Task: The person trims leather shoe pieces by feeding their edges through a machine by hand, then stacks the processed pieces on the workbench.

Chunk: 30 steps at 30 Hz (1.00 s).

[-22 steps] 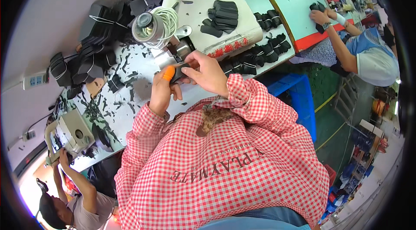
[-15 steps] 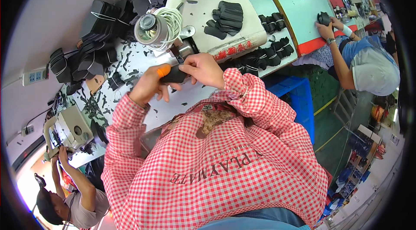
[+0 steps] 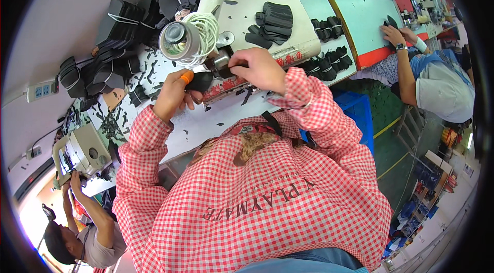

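Observation:
My left hand [image 3: 176, 94], an orange finger cover [image 3: 187, 77] on one finger, is closed on a curved black piece [image 3: 199, 82] just left of a machine's metal head [image 3: 222, 61]. My right hand [image 3: 261, 68] is on the other side of that head, thumb and fingers pinched together beside it. Something dark shows at its fingertips; whether this is part of the same black piece, I cannot tell. The white bench machine [image 3: 306, 41] carries a stack of black pieces [image 3: 276, 22] on its top.
Tied black bundles [image 3: 121, 23] stand along the back and left. Dark scraps [image 3: 116, 121] litter the table [image 3: 198, 131]. A coiled white cable [image 3: 203, 31] hangs round the lamp-like cup [image 3: 177, 41]. A blue crate [image 3: 355, 113] stands right; co-workers sit at both sides.
My right hand has moved right, away from my left hand, to the far side of the metal head. The left hand has shifted slightly left with the black piece.

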Motion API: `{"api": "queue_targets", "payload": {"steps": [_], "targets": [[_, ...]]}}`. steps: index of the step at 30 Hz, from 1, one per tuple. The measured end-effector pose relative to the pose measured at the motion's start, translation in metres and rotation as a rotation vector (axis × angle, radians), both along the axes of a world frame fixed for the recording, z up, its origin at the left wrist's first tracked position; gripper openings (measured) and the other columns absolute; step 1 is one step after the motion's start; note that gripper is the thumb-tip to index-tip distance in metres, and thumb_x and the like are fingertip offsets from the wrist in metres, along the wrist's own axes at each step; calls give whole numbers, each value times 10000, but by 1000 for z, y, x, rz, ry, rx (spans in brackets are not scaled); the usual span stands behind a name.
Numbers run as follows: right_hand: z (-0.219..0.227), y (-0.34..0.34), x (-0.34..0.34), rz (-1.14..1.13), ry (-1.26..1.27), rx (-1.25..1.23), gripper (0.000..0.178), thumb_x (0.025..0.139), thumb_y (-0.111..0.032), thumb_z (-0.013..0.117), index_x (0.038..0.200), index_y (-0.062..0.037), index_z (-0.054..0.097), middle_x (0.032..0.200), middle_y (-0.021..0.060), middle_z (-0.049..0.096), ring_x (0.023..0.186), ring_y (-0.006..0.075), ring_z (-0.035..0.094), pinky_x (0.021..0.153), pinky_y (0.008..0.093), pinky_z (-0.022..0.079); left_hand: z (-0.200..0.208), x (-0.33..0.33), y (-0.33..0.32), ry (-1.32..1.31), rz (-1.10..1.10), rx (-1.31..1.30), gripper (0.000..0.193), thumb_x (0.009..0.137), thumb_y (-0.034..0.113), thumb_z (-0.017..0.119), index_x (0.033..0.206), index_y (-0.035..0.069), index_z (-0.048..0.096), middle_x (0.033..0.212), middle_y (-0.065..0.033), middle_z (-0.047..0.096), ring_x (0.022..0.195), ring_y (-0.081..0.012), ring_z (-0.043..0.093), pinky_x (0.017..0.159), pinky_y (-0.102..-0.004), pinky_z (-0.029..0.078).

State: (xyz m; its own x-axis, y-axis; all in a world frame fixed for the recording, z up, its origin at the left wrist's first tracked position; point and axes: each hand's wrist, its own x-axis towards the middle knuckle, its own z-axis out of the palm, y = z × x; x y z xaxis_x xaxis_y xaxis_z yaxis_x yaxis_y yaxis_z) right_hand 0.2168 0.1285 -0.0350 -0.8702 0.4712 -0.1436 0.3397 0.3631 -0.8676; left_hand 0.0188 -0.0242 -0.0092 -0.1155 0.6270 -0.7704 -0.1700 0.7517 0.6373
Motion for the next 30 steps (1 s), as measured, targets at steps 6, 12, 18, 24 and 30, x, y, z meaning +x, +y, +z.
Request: {"api": "queue_targets", "payload": {"steps": [6,12,18,24,30], "targets": [[-11,-17,-16,45,112,275,183,794,-112,669,948,-14,659,849,176,645,743,361,627,661,392,502,-12,5,1,-150,120,16,317,1003,161,322,1181,-35,497,741,-184,669,457,-196,621,346,-230,410],[-10,4,11,-31,38,116,192,799,-80,657,963,20,649,846,173,690,744,287,682,691,339,528,-7,7,-8,27,39,80,318,1011,148,324,1192,-49,496,792,-186,673,477,-178,627,358,-207,415],[2,-2,23,-11,-7,88,168,778,-85,661,913,14,655,757,146,683,695,279,674,664,361,529,-1,14,-13,-112,117,85,325,1031,203,343,1216,-24,485,787,-170,679,500,-182,641,408,-219,463],[6,-1,27,-58,-30,-446,135,825,-16,624,942,51,621,773,112,658,597,136,658,539,285,518,-6,13,-12,30,63,76,314,1003,158,372,1173,-64,514,759,-173,668,489,-187,644,361,-219,429],[6,8,23,51,51,-176,168,788,-94,651,927,0,643,818,128,652,728,266,652,680,358,515,-7,11,-11,97,24,86,314,1000,153,351,1118,-68,540,716,-168,660,457,-178,626,333,-216,397]]}}
